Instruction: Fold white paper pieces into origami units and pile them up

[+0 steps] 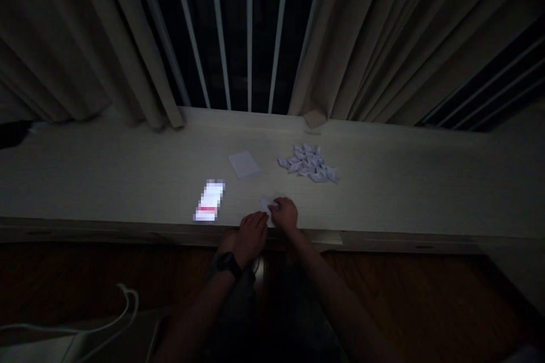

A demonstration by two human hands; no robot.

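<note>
Lying between the two hands, the small paper (266, 203) meets the left hand's (252, 231) flattened, close-set fingers at its near edge; the right hand's (284, 213) curled fingers pinch its right side, just above the tabletop's (170, 204) front edge.

The bench (409, 181) is bare to the right of the folded paper pieces (309, 163), so a hand could pass there freely. A narrower gap runs between them and the flat paper stack (244, 164). The lit phone (210, 200) blocks the near edge left of the hands; beyond it the left stretch lies open. Curtains (361, 39) and window bars (249, 34) close the far side.
</note>
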